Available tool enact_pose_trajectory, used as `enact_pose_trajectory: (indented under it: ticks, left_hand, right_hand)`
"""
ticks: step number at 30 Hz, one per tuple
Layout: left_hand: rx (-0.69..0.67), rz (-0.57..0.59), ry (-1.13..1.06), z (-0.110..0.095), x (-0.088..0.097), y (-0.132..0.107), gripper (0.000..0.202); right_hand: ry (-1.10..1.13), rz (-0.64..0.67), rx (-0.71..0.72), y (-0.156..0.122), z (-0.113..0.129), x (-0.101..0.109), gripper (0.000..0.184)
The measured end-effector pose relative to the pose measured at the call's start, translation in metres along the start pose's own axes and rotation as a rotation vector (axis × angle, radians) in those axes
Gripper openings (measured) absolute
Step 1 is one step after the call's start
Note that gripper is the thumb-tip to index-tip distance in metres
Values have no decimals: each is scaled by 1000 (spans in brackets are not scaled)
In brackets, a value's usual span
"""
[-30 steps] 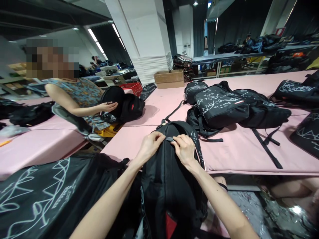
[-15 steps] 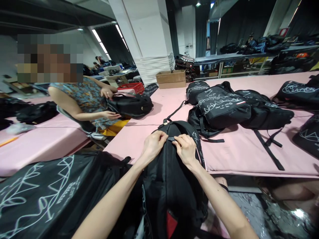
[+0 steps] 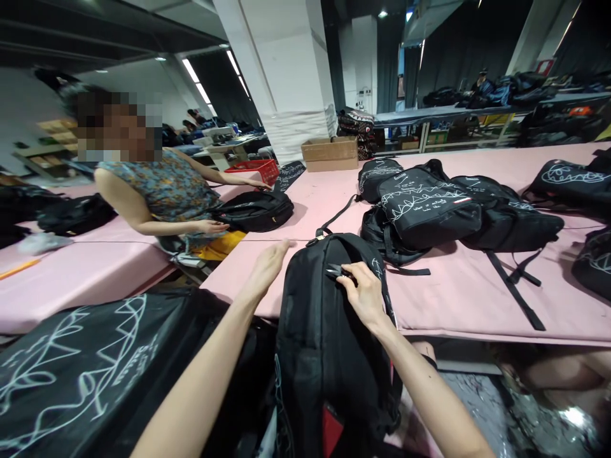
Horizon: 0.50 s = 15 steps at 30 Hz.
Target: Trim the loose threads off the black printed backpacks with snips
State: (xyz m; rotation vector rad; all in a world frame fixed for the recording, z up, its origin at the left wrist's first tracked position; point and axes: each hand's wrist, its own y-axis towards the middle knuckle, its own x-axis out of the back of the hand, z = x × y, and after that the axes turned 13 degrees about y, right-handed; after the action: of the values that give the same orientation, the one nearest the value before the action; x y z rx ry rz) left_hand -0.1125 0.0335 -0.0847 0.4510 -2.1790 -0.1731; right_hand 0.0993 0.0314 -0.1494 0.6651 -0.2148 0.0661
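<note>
A black backpack (image 3: 305,324) stands before me at the table's front edge, with a red patch low on it. My right hand (image 3: 365,289) is closed around small thread snips (image 3: 335,271), their dark blades pointing left over the upper part of the bag. My left hand (image 3: 270,261) is off the bag, just left of its top. Its fingers stretch forward and hold nothing that I can see. A thin strap (image 3: 337,219) runs from the top of the bag across the table.
Several black backpacks with white scribble prints (image 3: 424,200) lie on the pink table (image 3: 453,286). Another printed bag (image 3: 95,369) is at my near left. Across the table sits a co-worker (image 3: 153,187) beside a black bag (image 3: 258,210). A cardboard box (image 3: 329,154) stands by the pillar.
My left hand has left the bag and moved left, its fingers straightening. My right hand stays over the bag, the snips now showing clearly. The co-worker's one hand has reached outward past their bag.
</note>
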Motion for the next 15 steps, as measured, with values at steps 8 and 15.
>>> enact_pose_trajectory:
  ticks: [8, 15]
  left_hand:
    - [343, 178, -447, -11, -48, -14, 47]
    - [-178, -286, -353, -136, 30, -60, 43]
  right_hand:
    - [299, -109, -235, -20, 15, 26, 28]
    - [309, -276, 66, -34, 88, 77, 55]
